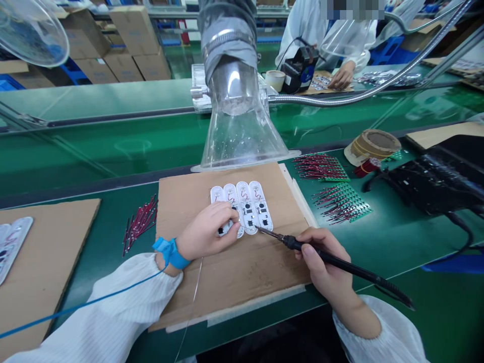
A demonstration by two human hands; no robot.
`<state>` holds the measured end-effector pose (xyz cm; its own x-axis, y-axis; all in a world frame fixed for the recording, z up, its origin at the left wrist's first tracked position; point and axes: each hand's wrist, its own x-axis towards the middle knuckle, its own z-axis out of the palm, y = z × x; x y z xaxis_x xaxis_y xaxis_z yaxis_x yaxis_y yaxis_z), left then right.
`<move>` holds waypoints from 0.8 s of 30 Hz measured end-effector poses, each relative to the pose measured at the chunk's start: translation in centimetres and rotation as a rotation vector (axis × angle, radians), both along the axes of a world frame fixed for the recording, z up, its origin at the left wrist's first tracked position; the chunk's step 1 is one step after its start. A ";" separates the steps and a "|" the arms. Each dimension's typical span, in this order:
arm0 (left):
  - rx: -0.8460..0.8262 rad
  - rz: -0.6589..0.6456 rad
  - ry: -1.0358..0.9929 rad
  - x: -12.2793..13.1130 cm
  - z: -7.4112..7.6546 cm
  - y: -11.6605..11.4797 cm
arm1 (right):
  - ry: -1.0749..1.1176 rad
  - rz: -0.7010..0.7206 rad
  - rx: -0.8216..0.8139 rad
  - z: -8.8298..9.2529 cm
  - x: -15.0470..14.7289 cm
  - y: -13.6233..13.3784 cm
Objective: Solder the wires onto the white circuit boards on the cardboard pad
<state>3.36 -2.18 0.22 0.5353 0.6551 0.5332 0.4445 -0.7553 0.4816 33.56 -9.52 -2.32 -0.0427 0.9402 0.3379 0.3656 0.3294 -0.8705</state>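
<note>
left hand [207,234] clenched on white circuit boards [248,206], right hand [321,264] grasping soldering iron [363,269]
red wires [244,195] already on boards, iron tip [260,230] just beside them

Over the bench, a clear acrylic fume hood [242,136] flares down from its grey duct, with a flexible metal hose [340,96] running off to the right! On the green conveyor bench [113,146], two green boards bristling with red wires [321,168] sit just beside a brown tape roll [372,146], and a loose bundle of red-wired pins [140,224] lies out left. Further back, a co-worker's hand [342,76] rests on cardboard, and stacked cartons [132,45] line the aisle!
</note>
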 end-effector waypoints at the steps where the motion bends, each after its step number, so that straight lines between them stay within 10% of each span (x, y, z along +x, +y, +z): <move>1: 0.000 0.000 0.002 0.0 0.0 0.0 | 0.011 -0.001 -0.002 0.0 0.0 0.0; 24: -0.151 0.064 -0.092 -1.1 0.0 0.2 | 0.142 -0.031 0.032 0.7 -0.6 -0.2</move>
